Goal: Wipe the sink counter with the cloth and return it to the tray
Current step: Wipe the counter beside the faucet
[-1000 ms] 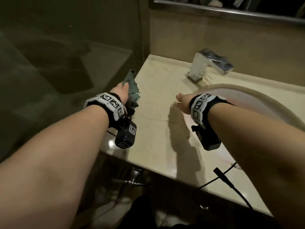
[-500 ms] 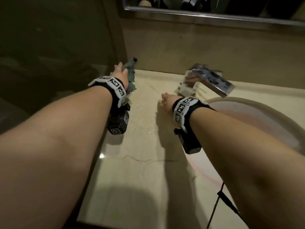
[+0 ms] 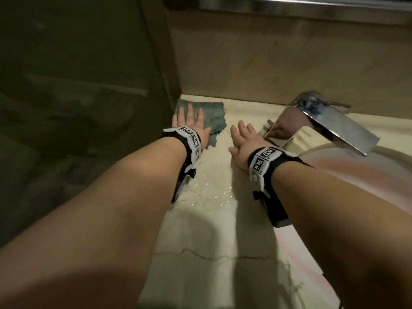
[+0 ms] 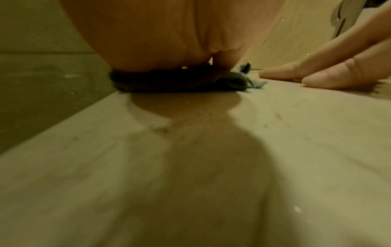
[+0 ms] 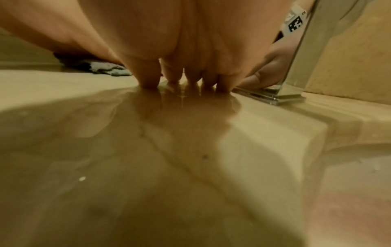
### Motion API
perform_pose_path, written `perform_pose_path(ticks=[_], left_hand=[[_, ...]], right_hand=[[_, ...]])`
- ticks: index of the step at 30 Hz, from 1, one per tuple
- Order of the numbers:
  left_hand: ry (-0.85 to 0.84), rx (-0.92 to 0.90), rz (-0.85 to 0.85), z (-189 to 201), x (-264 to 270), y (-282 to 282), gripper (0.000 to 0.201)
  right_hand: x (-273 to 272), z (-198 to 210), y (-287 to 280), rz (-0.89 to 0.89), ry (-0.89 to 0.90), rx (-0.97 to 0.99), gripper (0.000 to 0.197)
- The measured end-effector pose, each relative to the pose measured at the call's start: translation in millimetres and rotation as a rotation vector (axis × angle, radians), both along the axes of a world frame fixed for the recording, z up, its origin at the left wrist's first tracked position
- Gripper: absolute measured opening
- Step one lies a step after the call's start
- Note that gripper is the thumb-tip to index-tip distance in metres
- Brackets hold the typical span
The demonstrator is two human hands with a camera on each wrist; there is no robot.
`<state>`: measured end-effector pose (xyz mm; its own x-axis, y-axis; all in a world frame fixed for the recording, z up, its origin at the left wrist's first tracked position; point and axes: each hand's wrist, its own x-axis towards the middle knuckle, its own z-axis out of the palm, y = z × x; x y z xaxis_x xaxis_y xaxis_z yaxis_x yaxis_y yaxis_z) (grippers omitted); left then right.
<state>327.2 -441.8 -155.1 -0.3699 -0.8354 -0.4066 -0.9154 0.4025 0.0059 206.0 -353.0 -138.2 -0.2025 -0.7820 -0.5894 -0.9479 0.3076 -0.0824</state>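
Note:
A grey-green cloth [image 3: 210, 118] lies flat in the far left corner of the beige marble counter [image 3: 214, 221]. My left hand [image 3: 189, 119] presses down on it with straight, spread fingers. In the left wrist view the cloth [image 4: 180, 80] is squashed dark under my palm. My right hand [image 3: 244, 136] rests flat on the bare counter just right of the cloth, its fingertips [image 5: 186, 81] touching the wet stone beside the faucet base [image 5: 273, 96]. No tray shows in any view.
A chrome faucet [image 3: 327, 121] stands at the back right, its spout over the sink basin [image 3: 367, 175]. A wall rises behind the counter, and a mirror edge [image 3: 289, 5] above. Water glistens on the counter [image 3: 214, 192] between my wrists. The counter's left edge drops off.
My left hand carried the bunched cloth from the counter's left edge to the back corner and flattened it there. My right hand slid forward toward the faucet and now lies flat.

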Motion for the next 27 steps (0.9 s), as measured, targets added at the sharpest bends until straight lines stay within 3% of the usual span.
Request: perform_pose_path(ticks=[8,13,24,27], left_hand=[[0.0,0.033,-0.172,2.0,-43.2,-0.2,0.063],[0.008,0.041,-0.183,0.7,-43.9,-19.1,0.063],[0.073,0.063,0.127,-2.5,4.4,-57.0,0.061],[0.08,0.062,0.127,-2.6,8.1,-47.5,0.06]], right_hand=[[1.7,0.3,-3.0,-0.03,0.0,0.009,0.061],[1.2,1.5,-3.3,-0.045,-0.035,0.015,0.065],[0.8,3.4,-2.6,-0.027,-0.013,0.042,0.065],[0.4,1.2,-5.2,-0.029,-0.006,0.037,0.064]])
